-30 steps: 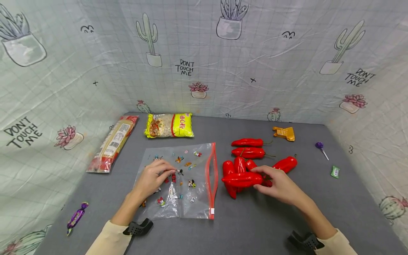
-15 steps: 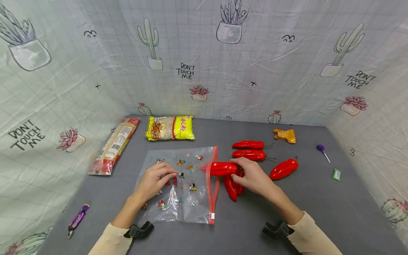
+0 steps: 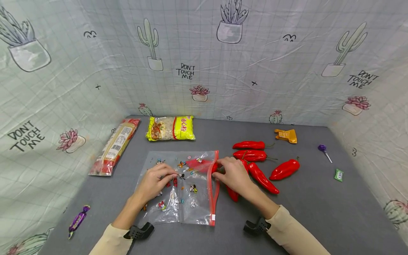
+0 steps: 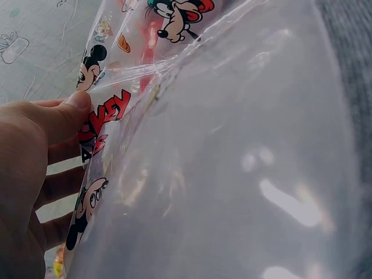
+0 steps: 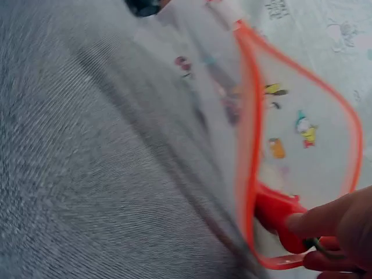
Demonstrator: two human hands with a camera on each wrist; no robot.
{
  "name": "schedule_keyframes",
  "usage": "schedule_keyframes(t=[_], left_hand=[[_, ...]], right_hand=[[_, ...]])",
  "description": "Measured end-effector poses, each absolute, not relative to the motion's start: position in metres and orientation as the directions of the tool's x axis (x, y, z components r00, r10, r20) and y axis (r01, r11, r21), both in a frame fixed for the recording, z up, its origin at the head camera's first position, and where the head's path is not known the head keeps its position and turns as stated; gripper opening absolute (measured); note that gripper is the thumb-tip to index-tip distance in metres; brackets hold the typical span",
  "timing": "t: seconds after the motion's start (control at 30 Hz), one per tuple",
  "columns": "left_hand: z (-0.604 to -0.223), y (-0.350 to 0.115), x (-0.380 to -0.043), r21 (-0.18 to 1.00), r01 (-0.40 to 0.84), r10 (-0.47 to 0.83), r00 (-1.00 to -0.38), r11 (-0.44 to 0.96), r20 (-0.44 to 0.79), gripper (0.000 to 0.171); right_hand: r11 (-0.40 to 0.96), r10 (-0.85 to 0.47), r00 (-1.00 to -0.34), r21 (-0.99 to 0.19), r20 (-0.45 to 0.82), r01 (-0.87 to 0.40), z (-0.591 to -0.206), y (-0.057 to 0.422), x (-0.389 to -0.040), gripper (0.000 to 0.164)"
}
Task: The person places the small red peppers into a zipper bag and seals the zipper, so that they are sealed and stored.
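A clear zip bag [image 3: 191, 212] with cartoon prints and a red zip edge lies on the grey table, its mouth gaping to the right. My left hand [image 3: 155, 180] pinches the bag's upper film between thumb and fingers, as the left wrist view shows. With my right hand [image 3: 234, 177] I hold a red chili pepper [image 5: 276, 215] by its stem end at the bag's mouth. Most of that pepper lies inside, showing red through the film. Right of the bag are several more peppers; one red pepper [image 3: 262, 179] lies slanted beside my right wrist, and others are partly hidden under the hand.
Behind the bag lies a yellow food packet [image 3: 170, 128], with a long noodle packet [image 3: 114, 147] to its left. A purple wrapped candy [image 3: 78, 221] is at the left front. Toward the right are an orange wrapper [image 3: 286, 135], a purple lollipop [image 3: 322, 148] and a green sweet [image 3: 339, 175].
My right hand has carried one pepper from the pile leftward and pushed it through the bag's mouth. Another pepper in the pile now lies slanted to the right. My left hand keeps its pinch.
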State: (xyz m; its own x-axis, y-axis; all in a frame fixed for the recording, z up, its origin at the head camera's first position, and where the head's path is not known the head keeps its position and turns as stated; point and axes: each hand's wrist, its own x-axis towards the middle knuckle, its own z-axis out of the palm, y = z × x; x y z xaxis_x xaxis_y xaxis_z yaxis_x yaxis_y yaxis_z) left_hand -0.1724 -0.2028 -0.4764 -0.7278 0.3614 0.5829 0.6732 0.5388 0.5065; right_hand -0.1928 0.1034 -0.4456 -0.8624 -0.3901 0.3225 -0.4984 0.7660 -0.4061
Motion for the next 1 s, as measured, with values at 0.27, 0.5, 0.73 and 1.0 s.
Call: schedule_keyframes(t=[0.27, 0.5, 0.73, 1.0], left_hand=[[-0.477, -0.204, -0.172, 0.506, 0.691, 0.363, -0.712, 0.516, 0.601, 0.014], [-0.476, -0.205, -0.172, 0.516, 0.684, 0.357, -0.719, 0.516, 0.596, 0.013], [-0.476, -0.205, -0.173, 0.529, 0.671, 0.355, -0.733, 0.52, 0.581, 0.012], [-0.478, -0.205, -0.174, 0.531, 0.67, 0.356, -0.734, 0.519, 0.578, 0.011]], right_hand=[[0.807, -0.357, -0.833, -0.311, 0.422, -0.503, -0.453, 0.099, -0.198, 0.018], [0.777, -0.361, -0.848, -0.378, 0.388, -0.503, -0.444, 0.107, -0.199, 0.029], [0.703, -0.396, -0.879, -0.527, 0.266, -0.477, -0.431, 0.123, -0.204, 0.043], [0.677, -0.533, -0.838, -0.534, 0.118, -0.506, -0.424, 0.153, -0.217, 0.042]])
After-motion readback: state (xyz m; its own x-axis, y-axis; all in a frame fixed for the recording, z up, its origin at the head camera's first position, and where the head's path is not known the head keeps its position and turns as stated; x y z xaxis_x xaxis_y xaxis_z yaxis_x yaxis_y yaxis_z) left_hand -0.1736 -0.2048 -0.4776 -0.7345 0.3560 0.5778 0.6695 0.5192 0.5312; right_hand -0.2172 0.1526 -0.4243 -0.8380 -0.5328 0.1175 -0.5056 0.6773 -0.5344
